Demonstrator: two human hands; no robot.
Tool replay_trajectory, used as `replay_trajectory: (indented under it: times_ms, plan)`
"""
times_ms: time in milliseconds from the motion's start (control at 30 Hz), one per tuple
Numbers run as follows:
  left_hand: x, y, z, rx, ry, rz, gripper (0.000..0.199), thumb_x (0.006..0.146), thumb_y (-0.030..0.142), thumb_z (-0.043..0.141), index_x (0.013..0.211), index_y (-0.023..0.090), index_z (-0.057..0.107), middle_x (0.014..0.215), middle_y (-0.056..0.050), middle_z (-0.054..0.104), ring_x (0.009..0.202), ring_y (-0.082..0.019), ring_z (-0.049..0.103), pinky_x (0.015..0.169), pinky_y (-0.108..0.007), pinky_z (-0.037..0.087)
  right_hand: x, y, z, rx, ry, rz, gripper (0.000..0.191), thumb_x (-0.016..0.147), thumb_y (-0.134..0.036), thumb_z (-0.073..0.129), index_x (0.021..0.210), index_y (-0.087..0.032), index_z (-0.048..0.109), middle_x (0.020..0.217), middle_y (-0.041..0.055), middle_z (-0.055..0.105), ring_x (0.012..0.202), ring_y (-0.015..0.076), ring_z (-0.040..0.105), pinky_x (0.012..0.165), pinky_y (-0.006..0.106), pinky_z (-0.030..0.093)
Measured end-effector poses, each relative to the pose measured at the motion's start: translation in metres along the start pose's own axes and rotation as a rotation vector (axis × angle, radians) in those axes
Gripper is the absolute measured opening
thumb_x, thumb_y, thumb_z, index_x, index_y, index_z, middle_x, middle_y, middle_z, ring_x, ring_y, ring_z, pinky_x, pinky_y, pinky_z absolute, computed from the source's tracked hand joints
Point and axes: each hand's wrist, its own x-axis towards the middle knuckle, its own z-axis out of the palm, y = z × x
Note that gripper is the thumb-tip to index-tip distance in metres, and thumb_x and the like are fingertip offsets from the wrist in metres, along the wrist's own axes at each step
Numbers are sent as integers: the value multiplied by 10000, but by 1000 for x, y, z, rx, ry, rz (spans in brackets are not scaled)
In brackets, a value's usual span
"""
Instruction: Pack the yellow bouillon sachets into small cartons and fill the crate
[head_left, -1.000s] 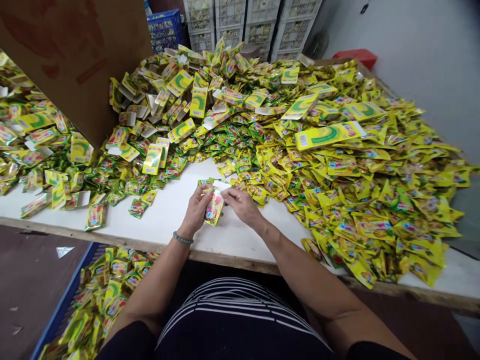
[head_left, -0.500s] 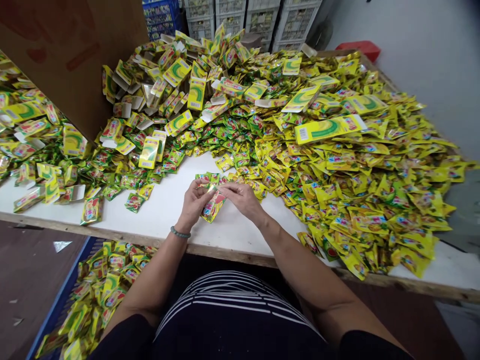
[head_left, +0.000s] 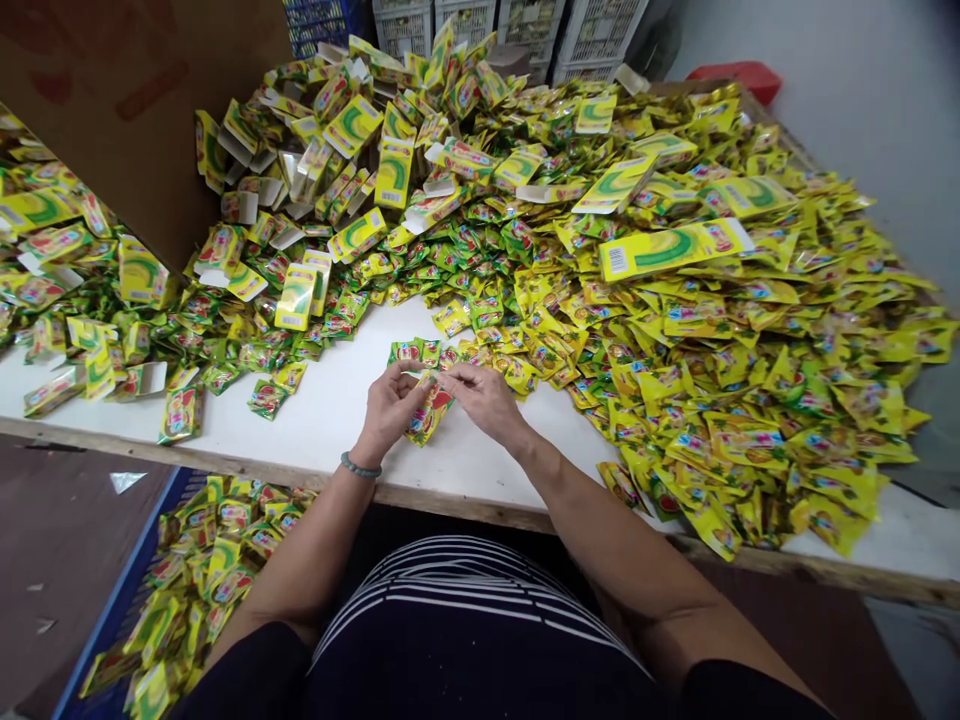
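Close to the front edge of the white table (head_left: 300,435), my left hand (head_left: 388,408) is closed round a small yellow-and-green printed carton (head_left: 429,418) with a red picture on its face. My right hand (head_left: 487,405) pinches the carton's upper end, thumb and forefinger pressed together at its flap. The carton is tilted, and my fingers partly cover its top. Just beyond my fingertips lie several small green sachets (head_left: 409,352).
A big heap of yellow sachets (head_left: 712,380) covers the right side. Behind, flat and opened cartons (head_left: 394,170) are piled up. A large cardboard box (head_left: 150,120) stands at left. Below the table edge, a blue crate (head_left: 127,590) holds filled-looking cartons (head_left: 225,560).
The view has tilted slightly downward. Both hands remain at the carton's upper end, with only small finger movements there.
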Motion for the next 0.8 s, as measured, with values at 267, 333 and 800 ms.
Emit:
replay_trajectory:
  times_ms: [267,333,800]
  plan:
    - [1,1,2,-26,-31,18,466,744,436,795,1061,145,616,663,20,636,571,-92,561,548,-209,423,8,18,13,369,161,186,373,663,-552,805,759,-200,725,756,28,716,710,171,644,727,326,536]
    - [0,2,2,-15,-54,15,481,750,445,793,1086,142,627,703,2,664,609,-110,599,577,-223,451,10,19,9,427,164,232,360,641,-538,820,753,-203,746,770,28,733,741,177,659,778,343,542]
    - [2,4,-4,-299,-18,-104,503,675,429,859,1048,150,669,701,-8,714,568,-108,623,547,-206,465,-3,2,-8,-18,-28,-234,299,953,-422,559,1017,-251,797,1016,51,769,960,215,676,958,420,497]
